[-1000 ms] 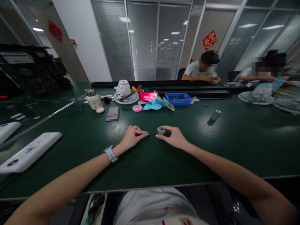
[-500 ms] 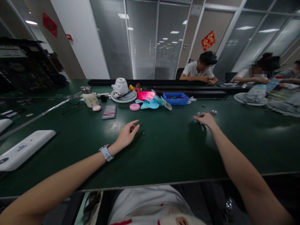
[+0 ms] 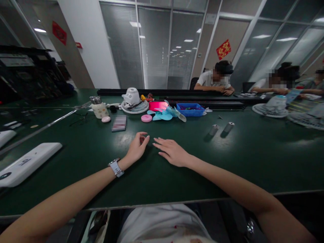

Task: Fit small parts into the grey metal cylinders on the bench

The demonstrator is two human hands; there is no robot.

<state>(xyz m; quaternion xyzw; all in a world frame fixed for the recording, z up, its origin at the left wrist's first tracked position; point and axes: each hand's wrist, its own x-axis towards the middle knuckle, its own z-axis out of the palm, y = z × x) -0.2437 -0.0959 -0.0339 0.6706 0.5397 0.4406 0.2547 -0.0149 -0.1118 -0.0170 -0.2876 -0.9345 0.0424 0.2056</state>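
Note:
My left hand (image 3: 137, 147) rests on the green table (image 3: 162, 182). Its fingers curl in towards the palm, with the thumb a little apart from the index finger; what lies in the palm, if anything, is hidden. Close beside it, my right hand (image 3: 173, 152) has its fingers stretched out and holds nothing that I can see. The spot where a tiny metal piece lay earlier is now around the right hand's fingertips, and I cannot see the piece. Further right stand two small silver cylinders, a left one (image 3: 214, 129) and a right one (image 3: 229, 127).
Behind my hands are blue fan blades (image 3: 163, 114), a pink round cap (image 3: 146, 118), a white fan part (image 3: 131, 97) and a blue tray (image 3: 190, 109). A bottle (image 3: 98, 107) stands left of them. A white device (image 3: 30, 162) lies left. A co-worker (image 3: 215, 81) sits opposite.
My right hand has let go of the silver cylinder, which now stands on the table, and has swung left beside my left hand. The left hand has hardly moved.

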